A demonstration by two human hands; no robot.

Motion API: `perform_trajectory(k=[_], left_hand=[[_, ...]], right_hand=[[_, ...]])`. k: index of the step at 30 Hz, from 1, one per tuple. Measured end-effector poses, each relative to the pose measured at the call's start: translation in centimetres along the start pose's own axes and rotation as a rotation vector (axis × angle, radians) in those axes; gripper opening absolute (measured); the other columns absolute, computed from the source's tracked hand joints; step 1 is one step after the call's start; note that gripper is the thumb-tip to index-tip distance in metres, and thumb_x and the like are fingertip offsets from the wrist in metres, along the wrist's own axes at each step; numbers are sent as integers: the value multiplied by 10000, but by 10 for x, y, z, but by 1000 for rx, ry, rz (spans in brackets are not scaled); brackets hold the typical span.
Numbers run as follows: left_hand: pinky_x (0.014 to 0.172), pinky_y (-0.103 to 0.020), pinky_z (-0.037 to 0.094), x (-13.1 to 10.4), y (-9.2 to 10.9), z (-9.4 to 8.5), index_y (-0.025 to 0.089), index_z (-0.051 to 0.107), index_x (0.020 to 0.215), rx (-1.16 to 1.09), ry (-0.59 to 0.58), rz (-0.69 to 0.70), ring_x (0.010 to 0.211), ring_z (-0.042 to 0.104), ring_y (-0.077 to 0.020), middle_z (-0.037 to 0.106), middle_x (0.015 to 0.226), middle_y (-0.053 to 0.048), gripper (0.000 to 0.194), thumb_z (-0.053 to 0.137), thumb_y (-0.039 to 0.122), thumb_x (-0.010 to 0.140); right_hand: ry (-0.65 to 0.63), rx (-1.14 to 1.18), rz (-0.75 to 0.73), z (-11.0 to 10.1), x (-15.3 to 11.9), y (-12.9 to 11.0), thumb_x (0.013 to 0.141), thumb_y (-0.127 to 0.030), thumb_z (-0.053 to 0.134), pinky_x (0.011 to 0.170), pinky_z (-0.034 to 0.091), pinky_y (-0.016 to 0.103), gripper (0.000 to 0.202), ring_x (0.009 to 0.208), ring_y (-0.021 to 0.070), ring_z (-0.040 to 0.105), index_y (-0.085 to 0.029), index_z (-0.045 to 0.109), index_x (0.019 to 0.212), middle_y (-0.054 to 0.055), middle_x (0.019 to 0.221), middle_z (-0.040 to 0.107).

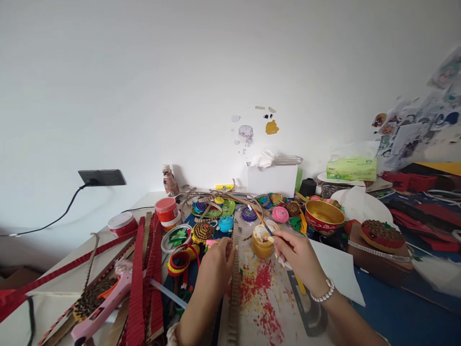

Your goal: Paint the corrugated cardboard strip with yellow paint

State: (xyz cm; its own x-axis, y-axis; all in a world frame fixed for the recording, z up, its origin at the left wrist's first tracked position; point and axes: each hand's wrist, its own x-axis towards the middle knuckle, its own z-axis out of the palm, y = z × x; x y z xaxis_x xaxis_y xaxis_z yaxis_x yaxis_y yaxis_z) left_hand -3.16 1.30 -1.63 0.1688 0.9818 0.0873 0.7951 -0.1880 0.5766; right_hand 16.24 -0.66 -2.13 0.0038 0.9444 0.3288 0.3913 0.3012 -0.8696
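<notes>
The right hand [297,252], fingers clamped on a paintbrush [262,222], reaches over the paint jar [262,241]. The left hand [216,264] pinches a corrugated strip [235,283]; a glue gun [108,302] lies near left.

- Cluttered craft table [396,317], paint-splashed at its centre.
- Yellow paint jar [261,242] mid-table.
- Red bowl [324,217] right of the jar.
- Pink glue gun [104,302] far left of the jar.

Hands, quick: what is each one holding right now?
Left hand: closed on the corrugated cardboard strip.
Right hand: closed on a paintbrush, its tip in the yellow paint jar.
</notes>
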Motion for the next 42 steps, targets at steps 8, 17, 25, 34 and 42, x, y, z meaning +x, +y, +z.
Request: perform_trajectory(k=[8, 17, 25, 34, 42], left_hand=[[830, -328, 470, 1, 6, 9, 106, 599, 1008, 263, -53, -26, 990, 634, -259, 683, 1029, -151, 198, 486, 157, 853], [796, -418, 525, 28, 28, 12, 149, 580, 1087, 530, -45, -127, 924, 629, -203, 635, 1084, -72, 256, 543, 289, 876], [787, -418, 529, 41, 39, 10, 153, 566, 1116, 543, -109, -180, 937, 622, -212, 619, 1114, -81, 281, 547, 294, 873], [794, -419, 525, 40, 38, -3, 155, 573, 1104, 527, -117, -184, 938, 622, -210, 623, 1108, -77, 272, 546, 297, 873], [789, -413, 527, 40, 29, -7, 157, 575, 1100, 475, -88, -191, 926, 626, -206, 628, 1095, -73, 267, 545, 297, 874]], right_hand=[[-9, 122, 104, -7, -3, 4, 745, -327, 590, 445, 415, 248, 190, 428, 127, 523, -190, 623, 873, -23, 529, 616], [-38, 303, 159, -12, -3, 5, 722, -299, 656, 418, 387, 221, 303, 390, 107, 524, -239, 367, 788, -53, 565, 644], [-146, 539, 196, -16, -2, 0, 684, -477, 681, 353, 296, 179, 434, 322, 72, 447, -234, 325, 742, -33, 537, 642], [-189, 710, 253, -23, 0, -2, 622, -525, 723, 308, 217, 148, 464, 292, 22, 347, -206, 397, 706, -31, 498, 613], [-197, 780, 279, -22, -1, 0, 584, -478, 768, 297, 201, 143, 444, 291, 13, 323, -193, 442, 681, -27, 500, 615]])
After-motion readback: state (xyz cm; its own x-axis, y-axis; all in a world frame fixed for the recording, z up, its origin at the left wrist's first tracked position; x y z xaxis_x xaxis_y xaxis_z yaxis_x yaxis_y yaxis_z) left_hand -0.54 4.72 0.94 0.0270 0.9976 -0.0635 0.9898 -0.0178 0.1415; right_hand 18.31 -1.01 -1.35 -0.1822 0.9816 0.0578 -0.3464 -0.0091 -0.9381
